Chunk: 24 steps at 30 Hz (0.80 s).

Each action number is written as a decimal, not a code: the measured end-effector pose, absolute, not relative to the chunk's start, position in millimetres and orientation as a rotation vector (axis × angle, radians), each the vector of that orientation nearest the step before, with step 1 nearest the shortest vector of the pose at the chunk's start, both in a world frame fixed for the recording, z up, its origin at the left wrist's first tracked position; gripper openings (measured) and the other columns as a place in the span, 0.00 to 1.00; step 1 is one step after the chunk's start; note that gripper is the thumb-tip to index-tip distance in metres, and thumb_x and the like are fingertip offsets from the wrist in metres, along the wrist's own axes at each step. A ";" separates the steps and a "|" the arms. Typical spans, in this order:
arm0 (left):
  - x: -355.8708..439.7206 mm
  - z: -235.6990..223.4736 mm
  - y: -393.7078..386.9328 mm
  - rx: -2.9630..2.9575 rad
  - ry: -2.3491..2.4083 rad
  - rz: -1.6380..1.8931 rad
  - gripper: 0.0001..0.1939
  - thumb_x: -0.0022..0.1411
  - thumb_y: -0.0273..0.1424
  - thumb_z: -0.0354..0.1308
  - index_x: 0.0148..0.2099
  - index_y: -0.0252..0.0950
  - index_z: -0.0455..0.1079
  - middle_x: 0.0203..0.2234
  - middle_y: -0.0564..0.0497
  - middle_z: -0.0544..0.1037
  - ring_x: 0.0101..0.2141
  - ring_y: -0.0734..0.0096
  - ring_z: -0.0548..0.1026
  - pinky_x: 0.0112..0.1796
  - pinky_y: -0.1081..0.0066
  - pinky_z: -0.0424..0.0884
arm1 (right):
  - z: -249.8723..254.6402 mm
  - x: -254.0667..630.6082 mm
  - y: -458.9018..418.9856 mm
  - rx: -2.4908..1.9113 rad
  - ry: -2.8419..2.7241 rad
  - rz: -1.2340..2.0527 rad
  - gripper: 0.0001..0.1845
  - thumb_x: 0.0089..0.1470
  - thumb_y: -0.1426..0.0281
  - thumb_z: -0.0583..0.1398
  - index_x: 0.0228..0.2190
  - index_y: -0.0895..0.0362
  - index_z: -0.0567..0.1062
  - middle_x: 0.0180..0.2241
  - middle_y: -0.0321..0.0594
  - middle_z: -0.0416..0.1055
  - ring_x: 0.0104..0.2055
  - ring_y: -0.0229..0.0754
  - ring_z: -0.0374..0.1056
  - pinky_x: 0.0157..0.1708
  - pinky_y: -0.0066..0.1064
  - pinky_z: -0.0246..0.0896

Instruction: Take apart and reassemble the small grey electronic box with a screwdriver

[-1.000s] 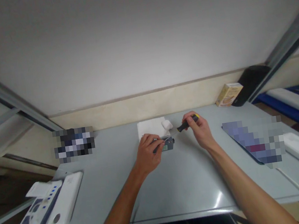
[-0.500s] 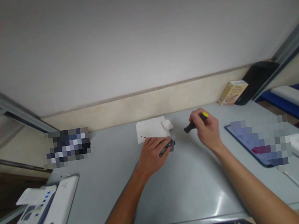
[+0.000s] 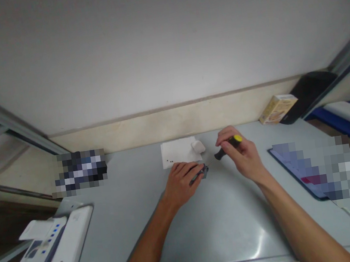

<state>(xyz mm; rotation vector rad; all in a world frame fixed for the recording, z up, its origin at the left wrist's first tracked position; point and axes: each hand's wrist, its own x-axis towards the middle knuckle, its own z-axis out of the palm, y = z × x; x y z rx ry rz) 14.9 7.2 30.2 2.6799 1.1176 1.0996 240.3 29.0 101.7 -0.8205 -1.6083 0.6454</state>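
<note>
1. Head view: the person's left hand (image 3: 181,184) pinches a small dark device (image 3: 205,172) just before white paper (image 3: 177,150), well back from the tabletop's (image 3: 209,234) near edge.
2. Right hand (image 3: 245,158) grips a screwdriver (image 3: 219,155), well left of a dark-rimmed slab (image 3: 294,170).

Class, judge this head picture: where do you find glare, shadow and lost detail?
In the head view, glare streaks the table near its front edge; soft shadow runs beside the right forearm; the shaft of the screwdriver looks faint; pixel blocks cover most of the dark-rimmed device; the top right corner is dark.
</note>
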 end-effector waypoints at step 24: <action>14.0 22.4 9.0 2.719 1.120 1.056 0.10 0.75 0.35 0.55 0.52 0.43 0.77 0.50 0.49 0.83 0.46 0.67 0.80 0.48 0.61 0.71 | 91.8 207.6 39.8 -0.777 -1.235 1.004 0.22 0.67 0.46 0.48 0.43 0.49 0.67 0.31 0.37 0.66 0.33 0.42 0.68 0.36 0.36 0.67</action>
